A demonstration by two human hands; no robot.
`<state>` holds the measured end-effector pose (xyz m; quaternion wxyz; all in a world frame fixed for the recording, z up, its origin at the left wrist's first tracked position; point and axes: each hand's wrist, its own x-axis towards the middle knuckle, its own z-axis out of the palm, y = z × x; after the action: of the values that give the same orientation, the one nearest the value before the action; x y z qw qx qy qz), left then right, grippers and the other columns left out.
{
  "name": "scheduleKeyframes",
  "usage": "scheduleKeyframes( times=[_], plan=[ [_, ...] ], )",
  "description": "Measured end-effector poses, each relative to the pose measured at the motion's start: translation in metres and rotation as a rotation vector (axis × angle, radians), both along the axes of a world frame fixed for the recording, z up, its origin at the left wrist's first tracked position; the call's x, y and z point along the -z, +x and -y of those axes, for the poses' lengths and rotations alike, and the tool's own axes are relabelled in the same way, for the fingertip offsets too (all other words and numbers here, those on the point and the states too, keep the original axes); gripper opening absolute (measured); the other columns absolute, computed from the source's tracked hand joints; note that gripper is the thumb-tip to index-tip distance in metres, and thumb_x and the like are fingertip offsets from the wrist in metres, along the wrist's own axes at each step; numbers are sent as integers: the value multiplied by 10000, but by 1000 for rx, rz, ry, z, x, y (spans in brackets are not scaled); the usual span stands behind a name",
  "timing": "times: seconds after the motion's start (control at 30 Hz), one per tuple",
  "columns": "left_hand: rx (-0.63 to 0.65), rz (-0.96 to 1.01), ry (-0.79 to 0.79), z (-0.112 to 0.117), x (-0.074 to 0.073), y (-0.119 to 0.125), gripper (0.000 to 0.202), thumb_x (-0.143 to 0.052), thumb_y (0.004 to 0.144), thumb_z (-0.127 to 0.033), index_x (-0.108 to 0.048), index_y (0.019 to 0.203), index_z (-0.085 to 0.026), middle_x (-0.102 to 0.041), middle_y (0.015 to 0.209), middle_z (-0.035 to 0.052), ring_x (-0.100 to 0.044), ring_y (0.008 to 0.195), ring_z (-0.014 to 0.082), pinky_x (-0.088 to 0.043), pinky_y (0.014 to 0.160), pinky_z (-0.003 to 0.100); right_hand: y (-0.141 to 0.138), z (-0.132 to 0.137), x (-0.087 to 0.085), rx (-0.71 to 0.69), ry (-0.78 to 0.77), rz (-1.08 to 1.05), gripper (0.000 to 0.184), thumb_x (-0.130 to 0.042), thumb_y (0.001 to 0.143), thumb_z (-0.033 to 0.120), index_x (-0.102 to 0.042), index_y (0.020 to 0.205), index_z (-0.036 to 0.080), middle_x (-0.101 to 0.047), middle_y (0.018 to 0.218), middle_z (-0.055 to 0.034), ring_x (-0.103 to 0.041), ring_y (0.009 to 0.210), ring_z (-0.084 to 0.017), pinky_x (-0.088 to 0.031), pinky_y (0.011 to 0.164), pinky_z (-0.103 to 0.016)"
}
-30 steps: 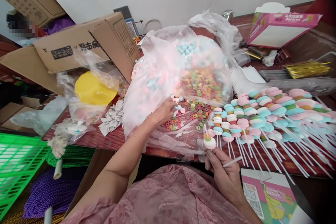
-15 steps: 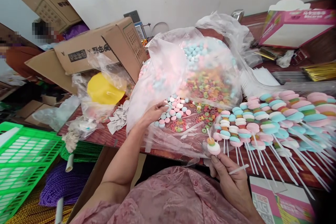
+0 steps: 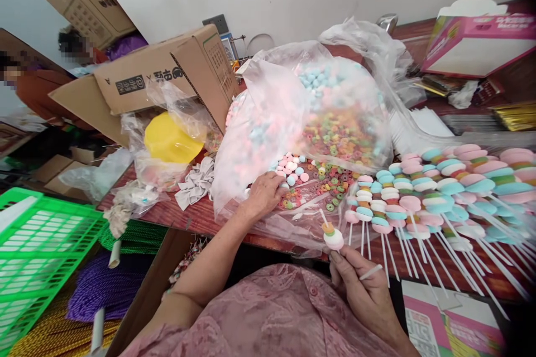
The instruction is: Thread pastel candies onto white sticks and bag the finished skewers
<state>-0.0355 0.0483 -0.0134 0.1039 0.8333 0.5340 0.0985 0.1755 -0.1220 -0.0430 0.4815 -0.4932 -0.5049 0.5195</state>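
Nearest the wearer, the right hand [image 3: 360, 276] has its thumb and fingers pinched on a candy stick [image 3: 333, 238], held tilted at the near edge of the table [image 3: 201, 217]. Condition of the piece: a rounded pink button sits at the fingertips, a white one against it, then a green ring and an orange ring. The bare white tip projects above; the other end emerges beyond the fingers.

The left hand [image 3: 264, 195] lies palm down, fingers curled over loose candy buttons [image 3: 291, 167] in pink, white and blue; whether it grips any cannot be told. Beside these lie scattered candy rings [image 3: 330, 189], red, green and yellow. To the right, loaded sticks [image 3: 435, 189] lie in overlapping rows, their white ends toward the wearer.

Farther back stands a cloudy plastic bag [image 3: 268, 106] of buttons and rings, with an open cardboard box [image 3: 146, 75] to its left.
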Motion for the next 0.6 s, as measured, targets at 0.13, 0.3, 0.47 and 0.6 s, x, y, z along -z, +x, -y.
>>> scheduleKeyframes(
  times=[0.13,0.3,0.47,0.6],
  plan=[
    [85,69,75,6,7,0,160,-550,898,-195,-661,1005,-155,-682,1067,99,-586,1007,245,-438,971,427,-1,1,-3,-22,5,20,354,-496,982,398,-551,704,187,-412,530,45,-365,480,-92,-302,473,-224],
    [46,447,43,20,12,7,91,-579,839,-151,-656,884,-170,-680,883,65,-592,893,206,-487,858,374,0,2,-5,-13,53,60,361,-478,986,392,-553,700,186,-434,533,40,-393,476,-95,-319,473,-221],
    [-243,1297,-336,42,-7,26,321,-743,763,-321,-649,1035,-178,-661,836,5,-586,652,102,-472,564,223,-3,-2,-7,-50,77,123,323,-453,995,360,-574,749,190,-471,518,43,-429,469,-102,-348,496,-226],
    [-281,1589,-493,55,-22,42,434,-842,657,-336,-663,1022,-184,-664,777,-18,-565,568,74,-449,481,188,-8,-8,-8,-81,82,157,363,-435,999,352,-498,672,206,-464,525,44,-419,474,-104,-349,503,-231]
  ],
)
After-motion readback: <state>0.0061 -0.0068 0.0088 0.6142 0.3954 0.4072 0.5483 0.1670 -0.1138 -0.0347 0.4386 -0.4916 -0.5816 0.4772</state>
